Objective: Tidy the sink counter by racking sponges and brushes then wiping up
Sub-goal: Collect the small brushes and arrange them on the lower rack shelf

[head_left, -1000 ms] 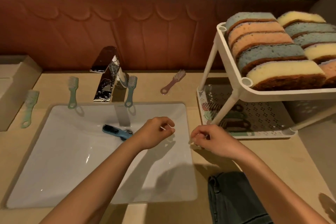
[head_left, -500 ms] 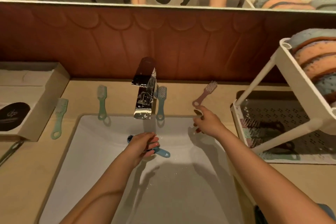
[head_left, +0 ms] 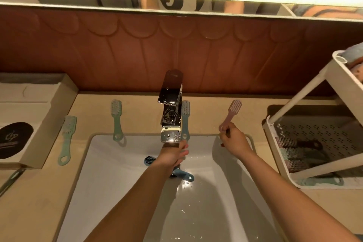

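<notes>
1. L hand is over the white sink basin, just under the chrome faucet spout. Fingers curled loosely; it hangs above the blue brush w/o clearly gripping it. Can't tell if it touches the handle.
2. Blue brush lies in the basin near the back wall, dark bristle head to the L, loop end to the R, mid part hidden behind the L hand.
3. R hand is at the basin's back R corner, fingers pinched closed on the loop end of the pink brush.
4. Pink brush lies on the beige counter, tilted, bristle head pointing back and R toward the brown backsplash.
5. Three more brushes on the counter: a mint brush far L beside the cardboard box; a teal brush L of the faucet, loop end over the basin rim; a blue-grey brush just R of the faucet, loop end at the rim.
6. White two-tier rack stands on the counter at R. Lower perforated tray holds several brushes, colours hard to tell in the shadow. Upper tier shows only an edge of sponges.
7. Water drops glint on the basin floor near the blue brush.
</notes>
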Demonstrator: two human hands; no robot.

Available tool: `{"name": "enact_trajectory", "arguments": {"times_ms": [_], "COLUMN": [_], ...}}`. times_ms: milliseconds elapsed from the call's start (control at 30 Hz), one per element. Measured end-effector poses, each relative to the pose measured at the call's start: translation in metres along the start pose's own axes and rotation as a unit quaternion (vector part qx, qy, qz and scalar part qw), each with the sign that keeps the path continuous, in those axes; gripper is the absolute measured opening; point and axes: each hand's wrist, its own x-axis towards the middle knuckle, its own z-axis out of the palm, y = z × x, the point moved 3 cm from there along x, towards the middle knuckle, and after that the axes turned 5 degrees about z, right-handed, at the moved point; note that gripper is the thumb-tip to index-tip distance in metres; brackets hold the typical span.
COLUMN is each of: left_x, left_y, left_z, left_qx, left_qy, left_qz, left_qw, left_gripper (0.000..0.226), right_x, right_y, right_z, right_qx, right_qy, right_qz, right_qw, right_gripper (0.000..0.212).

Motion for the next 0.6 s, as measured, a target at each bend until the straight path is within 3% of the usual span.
{"name": "enact_trajectory", "arguments": {"times_ms": [133, 333, 600], "left_x": [0.003, 0.002, -0.008], "left_y": [0.001, 0.002, 0.009], "left_z": [0.002, 0.003, 0.019], "left_qx": [-0.033, -0.054, -0.067], "left_qy": [0.009, 0.024, 0.022], "left_qz": [0.003, -0.02, -0.011], "left_qw": [0.999, 0.998, 0.997], "left_gripper": [0.017, 0.016, 0.026], "right_x": [-0.007, -0.025, -0.043], "right_y": [0.005, 0.01, 0.005], "right_z": [-0.001, -0.014, -0.033], "right_qx": [0.076, 0.176, 0.226], "right_qy": [0.046, 0.174, 0.271], "right_qz": [0.003, -0.038, -0.061], "right_qw": [0.996, 0.968, 0.934], "right_gripper": [0.004, 0.008, 0.008]}}
